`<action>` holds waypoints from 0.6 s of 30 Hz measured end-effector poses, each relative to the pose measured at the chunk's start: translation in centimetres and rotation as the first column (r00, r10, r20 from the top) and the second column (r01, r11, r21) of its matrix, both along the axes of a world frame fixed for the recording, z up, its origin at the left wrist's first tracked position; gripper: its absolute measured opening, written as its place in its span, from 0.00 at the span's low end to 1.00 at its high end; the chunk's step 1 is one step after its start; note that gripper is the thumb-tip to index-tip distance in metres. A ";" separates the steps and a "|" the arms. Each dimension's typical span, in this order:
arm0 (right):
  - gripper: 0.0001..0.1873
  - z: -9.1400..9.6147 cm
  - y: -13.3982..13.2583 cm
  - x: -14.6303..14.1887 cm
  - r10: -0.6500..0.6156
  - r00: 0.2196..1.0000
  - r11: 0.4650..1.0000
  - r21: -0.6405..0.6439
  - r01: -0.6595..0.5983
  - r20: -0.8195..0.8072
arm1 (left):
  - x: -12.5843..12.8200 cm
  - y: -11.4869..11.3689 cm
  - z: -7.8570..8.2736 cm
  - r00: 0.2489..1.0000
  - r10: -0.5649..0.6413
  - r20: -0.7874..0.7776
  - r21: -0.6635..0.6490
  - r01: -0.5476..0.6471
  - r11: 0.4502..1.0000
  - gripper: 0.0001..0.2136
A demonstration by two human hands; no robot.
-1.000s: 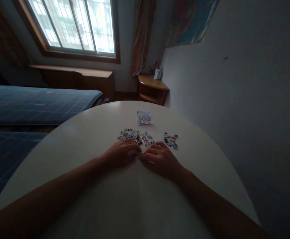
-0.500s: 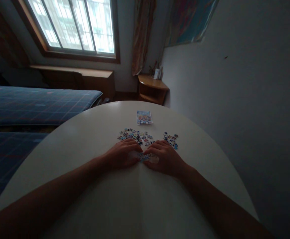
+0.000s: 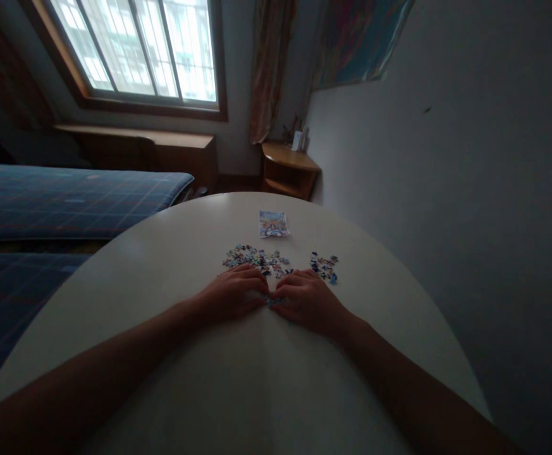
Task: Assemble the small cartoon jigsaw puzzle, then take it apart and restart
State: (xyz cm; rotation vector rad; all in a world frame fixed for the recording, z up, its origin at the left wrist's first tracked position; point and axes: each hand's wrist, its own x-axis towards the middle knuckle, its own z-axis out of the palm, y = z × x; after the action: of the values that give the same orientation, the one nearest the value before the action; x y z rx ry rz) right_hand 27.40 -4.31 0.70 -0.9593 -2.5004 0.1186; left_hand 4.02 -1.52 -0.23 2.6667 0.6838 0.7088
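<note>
My left hand (image 3: 238, 291) and my right hand (image 3: 304, 297) meet at the middle of the white round table, fingers bent and closed around a small cluster of jigsaw puzzle pieces (image 3: 272, 301). Only a narrow strip of that cluster shows between the fingertips. Just beyond my hands lies a spread-out heap of loose puzzle pieces (image 3: 254, 256), its near edge partly hidden by my fingers. A smaller group of puzzle pieces (image 3: 324, 266) lies beyond my right hand, to the right.
A printed picture packet (image 3: 274, 224) lies on the table (image 3: 200, 221) past the pieces. A plaid mattress (image 3: 90, 196) stands beyond the table's left edge. At the back is a wooden corner cabinet (image 3: 289, 157); a bare wall (image 3: 470, 189) runs along the right.
My fingers and thumbs have closed in, so less of the cluster between them shows. The loose pieces and the packet stay where they were.
</note>
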 end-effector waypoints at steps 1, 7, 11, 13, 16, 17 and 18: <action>0.06 0.0 0.0 0.0 0.002 1.000 1.000 0.008 -0.002 0.004 | 0.0 0.0 0.0 1.000 0.001 0.002 -0.001 -0.001 1.000 0.05; 0.06 -0.1 0.0 0.1 0.001 0.999 0.998 0.060 -0.003 0.041 | 0.1 -0.1 0.3 1.000 0.007 0.015 0.003 -0.007 1.000 0.05; 0.05 -0.1 0.0 0.0 0.004 0.999 0.996 0.085 -0.008 0.049 | -0.1 -0.2 0.3 1.000 0.000 0.016 0.003 0.000 1.000 0.05; 0.05 0.0 0.0 0.0 0.009 0.999 0.997 0.070 -0.012 0.041 | -0.2 -0.2 0.4 1.000 0.003 0.004 0.011 -0.003 1.000 0.07; 0.09 0.4 -0.1 0.2 0.025 1.000 0.999 0.025 -0.025 0.019 | -0.3 -0.4 0.6 1.000 0.002 -0.001 0.043 -0.002 0.999 0.09; 0.09 0.6 -0.1 0.3 0.028 1.000 1.000 0.012 -0.028 0.011 | -0.3 -0.5 0.6 1.000 -0.006 0.003 0.057 0.005 0.998 0.09; 0.09 0.9 0.0 0.6 0.027 1.000 1.000 0.001 -0.027 0.006 | -0.4 -0.5 0.7 1.000 -0.016 0.003 0.070 0.015 0.997 0.10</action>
State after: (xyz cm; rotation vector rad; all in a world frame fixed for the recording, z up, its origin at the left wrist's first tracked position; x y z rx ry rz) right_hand 28.00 -4.35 1.56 -0.9274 -2.5190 0.1229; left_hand 3.63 -2.07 0.48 2.7305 0.6482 0.7459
